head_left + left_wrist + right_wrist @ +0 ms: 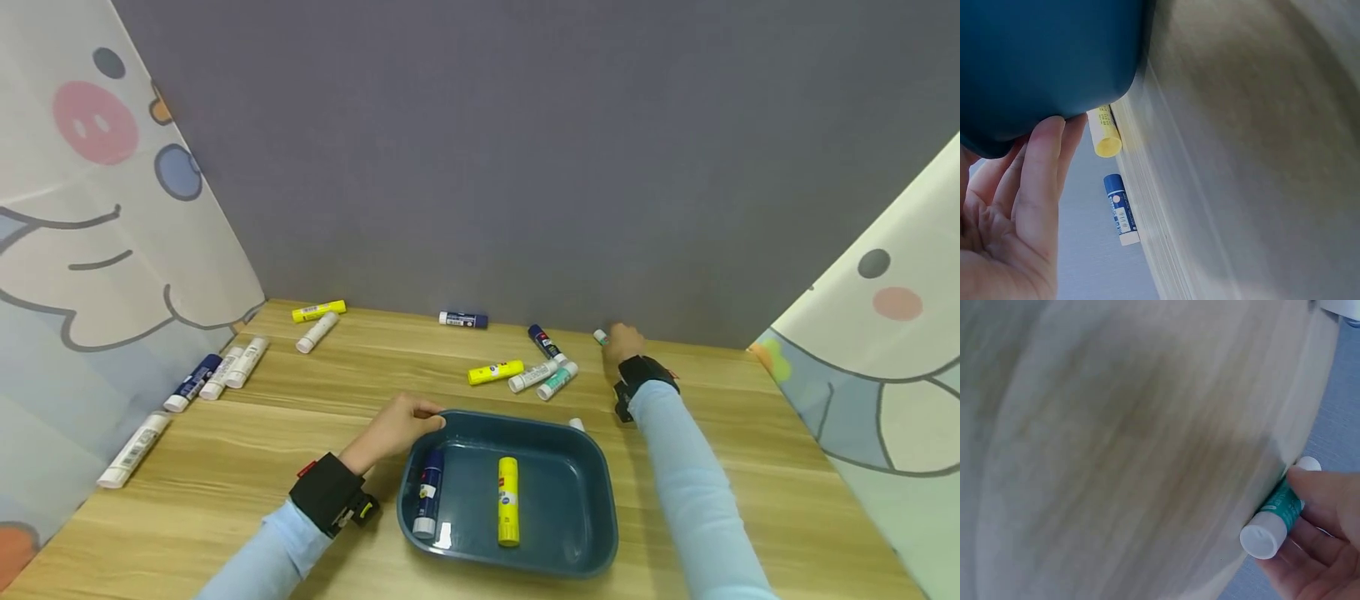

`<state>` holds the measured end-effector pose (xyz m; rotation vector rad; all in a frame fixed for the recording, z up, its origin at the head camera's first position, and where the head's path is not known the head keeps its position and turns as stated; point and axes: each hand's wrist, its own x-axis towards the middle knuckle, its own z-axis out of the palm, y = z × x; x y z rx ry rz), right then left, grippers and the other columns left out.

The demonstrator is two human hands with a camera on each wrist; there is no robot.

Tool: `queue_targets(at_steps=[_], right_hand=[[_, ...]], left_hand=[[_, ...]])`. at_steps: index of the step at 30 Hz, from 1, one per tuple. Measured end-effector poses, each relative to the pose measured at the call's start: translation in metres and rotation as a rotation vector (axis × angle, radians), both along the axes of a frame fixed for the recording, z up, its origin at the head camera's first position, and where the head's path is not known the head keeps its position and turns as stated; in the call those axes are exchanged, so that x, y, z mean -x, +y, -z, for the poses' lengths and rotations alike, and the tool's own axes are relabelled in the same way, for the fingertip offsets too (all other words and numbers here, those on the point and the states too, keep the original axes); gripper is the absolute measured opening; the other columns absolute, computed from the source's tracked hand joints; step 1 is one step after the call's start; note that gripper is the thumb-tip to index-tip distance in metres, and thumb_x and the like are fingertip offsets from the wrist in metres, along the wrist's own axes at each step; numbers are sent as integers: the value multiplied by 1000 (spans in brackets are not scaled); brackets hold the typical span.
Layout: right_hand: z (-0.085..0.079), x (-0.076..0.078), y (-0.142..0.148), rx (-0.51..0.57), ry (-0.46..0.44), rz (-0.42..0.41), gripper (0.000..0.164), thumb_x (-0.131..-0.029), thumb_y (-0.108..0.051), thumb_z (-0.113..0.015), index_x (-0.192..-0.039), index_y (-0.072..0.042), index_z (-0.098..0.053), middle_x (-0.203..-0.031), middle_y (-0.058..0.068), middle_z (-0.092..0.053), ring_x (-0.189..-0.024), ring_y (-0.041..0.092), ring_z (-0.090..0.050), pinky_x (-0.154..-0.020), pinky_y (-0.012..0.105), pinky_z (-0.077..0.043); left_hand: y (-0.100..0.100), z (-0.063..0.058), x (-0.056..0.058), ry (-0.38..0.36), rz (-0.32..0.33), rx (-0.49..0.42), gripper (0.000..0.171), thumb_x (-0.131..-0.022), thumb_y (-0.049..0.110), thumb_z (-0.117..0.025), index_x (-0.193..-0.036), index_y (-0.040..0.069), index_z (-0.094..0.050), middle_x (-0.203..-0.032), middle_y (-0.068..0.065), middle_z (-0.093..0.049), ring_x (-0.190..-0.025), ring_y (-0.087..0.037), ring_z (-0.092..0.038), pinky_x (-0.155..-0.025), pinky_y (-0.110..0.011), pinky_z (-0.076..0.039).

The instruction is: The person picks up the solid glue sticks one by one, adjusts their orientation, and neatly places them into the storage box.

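At the far left corner of the dark blue plastic tray (pixel 551 500), my left hand (pixel 396 429) pinches the rim between thumb and fingers. Inside the tray lie a navy glue stick (pixel 428 492) with a white end and a yellow glue stick (pixel 508 500). My right hand (pixel 625 342) is stretched out to the back edge of the table. Its thumb and fingers grip a green-and-white glue stick (pixel 1282 505), seen lengthwise in the right wrist view; in the head view only its white end (pixel 601 337) shows beside the hand.
Beyond the tray lie a yellow glue stick (pixel 495 372), a white one (pixel 533 376), a green one (pixel 557 381) and navy ones (pixel 462 319). Several more, white (pixel 135 450) and navy (pixel 192 383), line the left side. A grey panel (pixel 480 167) rises behind the table.
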<state>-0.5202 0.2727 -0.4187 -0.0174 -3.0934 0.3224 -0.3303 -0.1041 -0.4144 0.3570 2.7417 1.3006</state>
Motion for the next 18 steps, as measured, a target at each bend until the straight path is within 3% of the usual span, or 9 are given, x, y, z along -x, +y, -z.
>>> queue_targets(at_steps=[18], right_hand=[[0,-14,-8,1,42,0,21,-81,0,-50,-95,10,-61,-98,32,-60,-90,47,-57,-78,53,-47]], left_hand=[[1,1,-2,15,16,-19,23,-86,15,-62,-104,2,-69,-106,-14,-67,-95,-23,-63,-79,-37,-52]])
